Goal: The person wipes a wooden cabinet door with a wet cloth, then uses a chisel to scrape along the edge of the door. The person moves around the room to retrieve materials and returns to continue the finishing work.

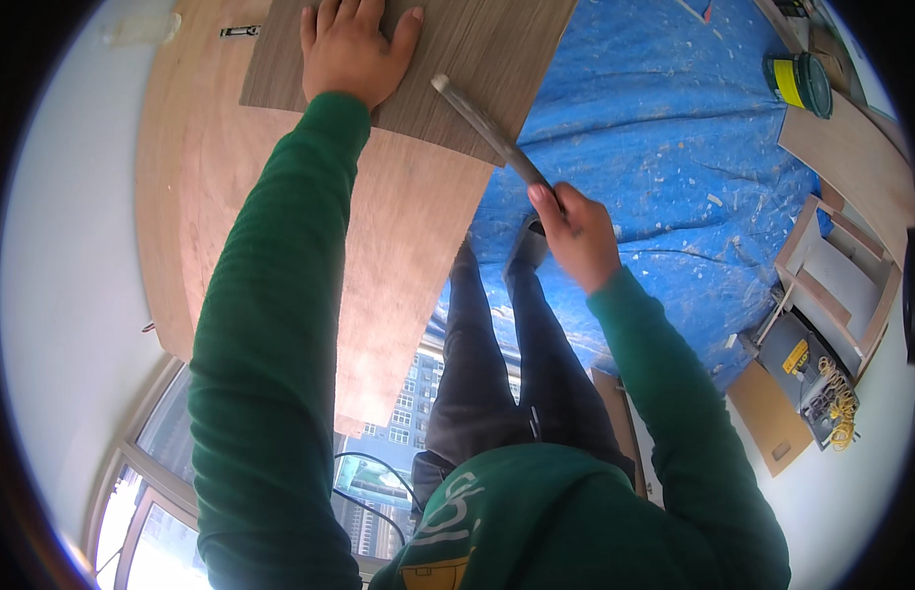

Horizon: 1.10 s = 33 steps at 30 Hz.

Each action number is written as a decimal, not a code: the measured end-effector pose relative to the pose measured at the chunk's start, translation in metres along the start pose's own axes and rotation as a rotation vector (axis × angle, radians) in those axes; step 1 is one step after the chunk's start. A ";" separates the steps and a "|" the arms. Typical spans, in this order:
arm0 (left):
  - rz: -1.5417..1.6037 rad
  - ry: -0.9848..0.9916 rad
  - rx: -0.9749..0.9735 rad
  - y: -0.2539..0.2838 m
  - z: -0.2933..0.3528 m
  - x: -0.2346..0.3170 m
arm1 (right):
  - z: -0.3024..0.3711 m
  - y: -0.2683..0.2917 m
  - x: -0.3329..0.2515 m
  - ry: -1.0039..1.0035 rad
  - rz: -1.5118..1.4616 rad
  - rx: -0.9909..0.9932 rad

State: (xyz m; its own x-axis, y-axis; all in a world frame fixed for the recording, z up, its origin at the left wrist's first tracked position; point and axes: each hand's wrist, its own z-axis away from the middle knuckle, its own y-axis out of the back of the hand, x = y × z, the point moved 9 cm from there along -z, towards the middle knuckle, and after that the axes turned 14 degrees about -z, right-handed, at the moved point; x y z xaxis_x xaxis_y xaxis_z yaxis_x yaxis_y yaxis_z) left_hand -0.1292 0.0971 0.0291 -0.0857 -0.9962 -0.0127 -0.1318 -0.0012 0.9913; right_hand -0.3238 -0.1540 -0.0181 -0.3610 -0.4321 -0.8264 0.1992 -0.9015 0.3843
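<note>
My left hand [355,49] lies flat, fingers spread, on a brown wood-grain board [467,59] at the top. That board rests over a paler plywood sheet [408,226]. In my right hand [580,234] is a long, narrow grey-brown stick [492,133] with a pale rounded tip. My fingers wrap round its lower end, just off the board's right edge. The stick slants up and left, its far part over the board; I cannot tell whether it touches the surface.
A blue, speckled sheet [654,167] covers the floor at right. Beyond it are a dark green bucket [799,85], wooden panels [851,157], a wooden frame [846,270] and a coiled yellow cord [839,403]. A small metal piece [240,31] lies left of the board.
</note>
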 end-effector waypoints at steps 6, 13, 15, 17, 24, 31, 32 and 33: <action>0.009 0.011 -0.002 0.001 0.000 -0.003 | 0.032 0.004 0.013 -0.046 0.048 -0.012; 0.017 0.018 -0.031 0.001 0.000 -0.001 | 0.005 -0.007 -0.012 -0.031 0.076 -0.003; 0.014 0.021 -0.041 0.001 0.000 -0.001 | 0.013 -0.007 -0.006 -0.063 0.031 0.012; 0.010 0.024 -0.053 0.000 -0.001 -0.002 | 0.027 0.001 0.008 -0.090 0.065 0.017; 0.008 0.012 -0.070 0.005 -0.004 -0.001 | -0.022 0.035 -0.009 -0.077 -0.179 0.193; -0.078 -0.330 0.104 -0.002 0.041 0.049 | 0.029 0.065 0.018 -0.321 -0.599 0.200; -0.058 -0.383 0.122 0.002 0.064 0.062 | 0.033 0.066 0.019 -0.322 -0.641 0.205; -0.017 -0.438 0.049 0.002 0.089 0.076 | 0.033 0.066 0.022 -0.314 -0.641 0.194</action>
State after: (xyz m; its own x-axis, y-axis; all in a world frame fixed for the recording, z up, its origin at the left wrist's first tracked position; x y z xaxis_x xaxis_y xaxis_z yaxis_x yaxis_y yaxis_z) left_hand -0.2239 0.0290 0.0182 -0.4924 -0.8653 -0.0940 -0.1829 -0.0027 0.9831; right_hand -0.3489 -0.2239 0.0032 -0.6021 0.2202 -0.7675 -0.2924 -0.9553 -0.0447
